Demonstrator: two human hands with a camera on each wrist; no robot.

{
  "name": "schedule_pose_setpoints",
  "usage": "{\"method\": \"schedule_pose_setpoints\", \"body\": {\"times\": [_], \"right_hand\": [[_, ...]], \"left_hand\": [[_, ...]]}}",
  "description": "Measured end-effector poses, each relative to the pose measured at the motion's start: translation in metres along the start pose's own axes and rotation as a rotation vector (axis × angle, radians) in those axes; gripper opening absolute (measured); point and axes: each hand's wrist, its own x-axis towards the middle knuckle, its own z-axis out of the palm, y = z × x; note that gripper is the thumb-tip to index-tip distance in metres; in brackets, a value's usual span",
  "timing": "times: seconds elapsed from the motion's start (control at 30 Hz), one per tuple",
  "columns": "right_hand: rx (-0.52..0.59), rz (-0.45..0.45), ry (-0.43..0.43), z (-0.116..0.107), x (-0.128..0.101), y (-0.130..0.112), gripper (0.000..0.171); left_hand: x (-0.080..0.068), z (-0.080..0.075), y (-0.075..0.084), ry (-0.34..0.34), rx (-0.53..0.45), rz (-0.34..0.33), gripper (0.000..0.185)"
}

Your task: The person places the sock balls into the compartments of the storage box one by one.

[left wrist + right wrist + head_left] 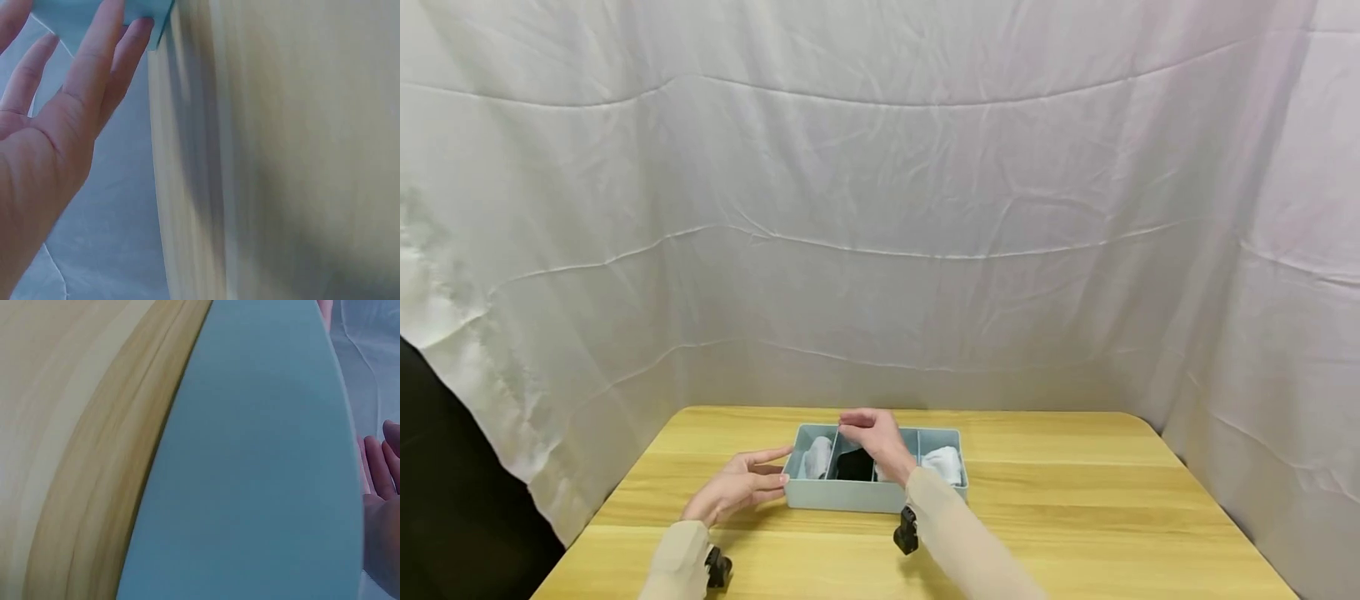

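A light blue divided box (842,497) lies lengthwise across the table. In its leftmost compartment is a rolled grey cloth (817,458), with a black cloth (854,466) in the one beside it. The right-end compartment holds a white cloth (944,463); a pale cloth (881,475) between them is mostly hidden by my right wrist. My left hand (733,487) rests its extended fingertips at the box's left end. Above the black cloth hovers my right hand (880,442), fingers loosely bent and nothing visible in them. The box wall (250,456) fills much of the right wrist view.
The wooden table (1075,500) extends to both sides of the box and in front of it. White curtain (925,317) hangs behind the table and along its sides. Something black (460,483) stands at the far left. Each wrist wears a small black camera (907,531).
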Motion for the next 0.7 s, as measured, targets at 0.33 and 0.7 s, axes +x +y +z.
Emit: {"method": "schedule_pose_setpoints", "body": {"times": [0.33, 0.7], "right_hand": [[-0.081, 0.021, -0.012, -0.027, -0.017, -0.007, 0.028], [-0.307, -0.005, -0.125, -0.07, -0.046, -0.02, 0.035]], "left_hand": [[-0.008, -0.002, -0.002, 0.052, 0.05, -0.002, 0.072], [-0.007, 0.02, 0.01, 0.21, 0.282, 0.06, 0.061]]}}
